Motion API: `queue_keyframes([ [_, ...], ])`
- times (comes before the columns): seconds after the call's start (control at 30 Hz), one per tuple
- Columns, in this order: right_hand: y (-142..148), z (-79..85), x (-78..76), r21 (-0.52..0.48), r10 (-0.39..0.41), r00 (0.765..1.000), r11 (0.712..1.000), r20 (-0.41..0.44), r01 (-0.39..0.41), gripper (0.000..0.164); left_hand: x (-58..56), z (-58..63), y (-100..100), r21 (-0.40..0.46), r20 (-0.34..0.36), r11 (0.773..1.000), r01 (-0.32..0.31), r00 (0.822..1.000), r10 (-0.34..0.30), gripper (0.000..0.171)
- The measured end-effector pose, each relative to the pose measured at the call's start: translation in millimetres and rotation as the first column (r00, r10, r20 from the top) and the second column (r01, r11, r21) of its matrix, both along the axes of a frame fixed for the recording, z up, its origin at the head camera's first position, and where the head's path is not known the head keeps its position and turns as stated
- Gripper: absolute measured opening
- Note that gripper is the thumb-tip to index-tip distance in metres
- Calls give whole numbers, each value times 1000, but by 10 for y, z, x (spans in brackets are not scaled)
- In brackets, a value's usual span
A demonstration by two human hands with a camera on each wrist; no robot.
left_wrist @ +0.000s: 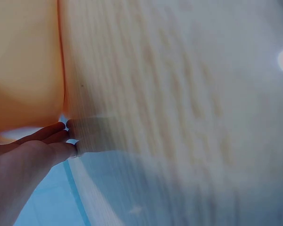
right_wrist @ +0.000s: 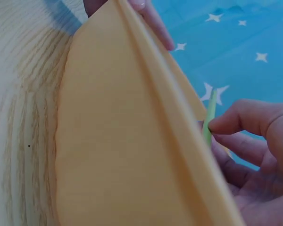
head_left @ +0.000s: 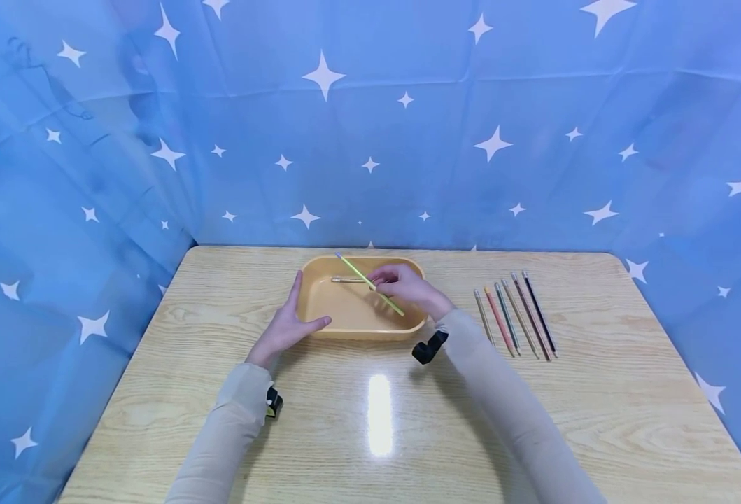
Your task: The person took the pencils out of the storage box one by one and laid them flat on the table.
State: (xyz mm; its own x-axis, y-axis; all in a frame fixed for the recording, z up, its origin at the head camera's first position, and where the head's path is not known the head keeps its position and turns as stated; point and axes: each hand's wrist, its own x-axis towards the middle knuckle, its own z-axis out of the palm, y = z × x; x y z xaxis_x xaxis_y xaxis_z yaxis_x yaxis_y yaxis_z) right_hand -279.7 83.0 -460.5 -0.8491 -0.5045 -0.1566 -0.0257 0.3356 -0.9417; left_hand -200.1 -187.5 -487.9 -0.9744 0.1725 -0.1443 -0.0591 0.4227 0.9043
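A yellow-green pencil (head_left: 356,271) is pinched between the thumb and fingers of my right hand (head_left: 404,283), slanting over the tan plastic tray (head_left: 345,333). In the right wrist view the same pencil (right_wrist: 211,113) shows beside the tray's wall. Inside the tray lies another pencil (head_left: 345,280) with a metal-looking end, its right part hidden behind the held pencil and hand. My left hand (head_left: 287,323) rests against the tray's left end, fingers extended along the side and thumb spread by the near rim. The left wrist view catches that hand (left_wrist: 30,157) beside the tray's wall.
Several pencils in different colours, among them a red pencil (head_left: 499,322) and a black pencil (head_left: 539,311), lie side by side right of the tray. They rest on a wooden table (head_left: 320,434). A blue curtain with white stars (head_left: 395,140) hangs behind its far edge.
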Motion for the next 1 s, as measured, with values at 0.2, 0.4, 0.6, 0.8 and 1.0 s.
queue_keyframes([
  [0.2,96,129,39,-13,18,1000,1000,3,-18,33,0,1,-2,-6,-4,1000,6,1000,-6,117],
  [0.4,209,256,105,-91,26,998,996,52,-21,35,-12,-14,1,-7,6,1000,-6,1000,6,117],
  [0.6,360,346,235,-106,48,999,993,23,-45,35,0,-10,7,-15,7,1000,-4,1000,4,118],
  [0.8,520,385,370,-67,-7,1000,998,1,7,33,11,-1,2,-30,5,1000,-1,1000,1,117],
  [1.0,713,346,465,-14,-40,998,999,-40,40,30,1,-14,3,-24,3,1000,-3,1000,3,117],
])
